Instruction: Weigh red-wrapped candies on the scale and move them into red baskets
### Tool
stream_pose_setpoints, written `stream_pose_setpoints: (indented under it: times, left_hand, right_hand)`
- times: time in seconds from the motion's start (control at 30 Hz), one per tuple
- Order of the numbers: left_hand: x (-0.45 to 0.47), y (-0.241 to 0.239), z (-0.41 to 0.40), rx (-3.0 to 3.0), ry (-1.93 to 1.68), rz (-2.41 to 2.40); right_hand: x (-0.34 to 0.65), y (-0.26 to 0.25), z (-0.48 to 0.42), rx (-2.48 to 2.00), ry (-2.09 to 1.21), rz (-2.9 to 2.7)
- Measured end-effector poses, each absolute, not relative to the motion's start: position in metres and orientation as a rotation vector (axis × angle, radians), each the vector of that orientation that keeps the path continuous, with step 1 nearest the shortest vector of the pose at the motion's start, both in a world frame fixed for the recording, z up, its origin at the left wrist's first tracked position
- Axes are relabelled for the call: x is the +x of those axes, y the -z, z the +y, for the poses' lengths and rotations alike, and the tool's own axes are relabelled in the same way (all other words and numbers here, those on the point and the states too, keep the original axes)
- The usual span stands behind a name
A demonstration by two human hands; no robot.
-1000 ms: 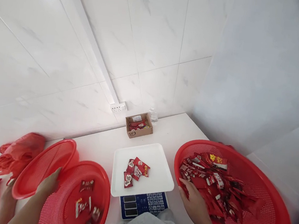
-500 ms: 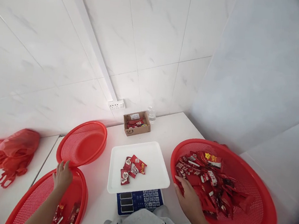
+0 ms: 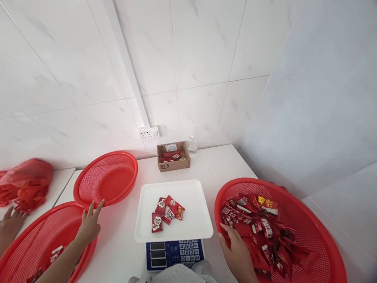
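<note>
My left hand lies with fingers stretched out on the far rim of a red mesh basket at the lower left, which holds a few candy packets. A second, smaller red basket sits just beyond my fingertips. My right hand rests inside the big red basket on the right, fingers curled into its heap of red candy packets; what it grips is hidden. Between the baskets stands a blue scale with a white tray bearing several red packets.
A small cardboard box of packets and a clear bottle stand by the tiled wall, below a socket. Red plastic bags lie at the far left, where another person's hand reaches.
My left hand slid along the near basket's rim toward the smaller basket, and that near basket shifted left. Another person's hand came in at the left. My right hand stayed in the heap.
</note>
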State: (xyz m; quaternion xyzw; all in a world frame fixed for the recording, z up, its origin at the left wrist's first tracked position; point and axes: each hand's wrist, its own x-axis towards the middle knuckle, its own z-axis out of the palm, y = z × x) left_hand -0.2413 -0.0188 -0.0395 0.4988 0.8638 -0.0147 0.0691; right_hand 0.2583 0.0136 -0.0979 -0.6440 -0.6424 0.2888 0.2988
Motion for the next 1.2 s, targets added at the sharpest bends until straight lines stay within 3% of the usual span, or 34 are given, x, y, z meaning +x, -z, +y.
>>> stream_pose_setpoints:
  times: [0.17,0.53,0.8,1.03,1.2]
  left_hand:
    - [-0.230,0.038,-0.014,1.528,0.106,2.688]
    - [-0.197,0.061,0.023,1.666,-0.314,2.382]
    - [-0.168,0.046,0.035,1.542,-0.446,2.256]
    - [-0.141,0.043,0.042,1.398,-0.430,2.507]
    - [-0.088,0.037,0.027,1.918,-0.501,2.234]
  right_hand:
    - [0.259,0.097,0.013,-1.696,-0.774,-1.711]
    - [0.258,0.090,0.013,-1.700,-0.785,-1.708]
    - [0.260,0.094,0.014,-1.703,-0.772,-1.707]
    - [0.259,0.093,0.014,-1.698,-0.775,-1.687]
    - [0.259,0.095,0.014,-1.682,-0.749,-1.672]
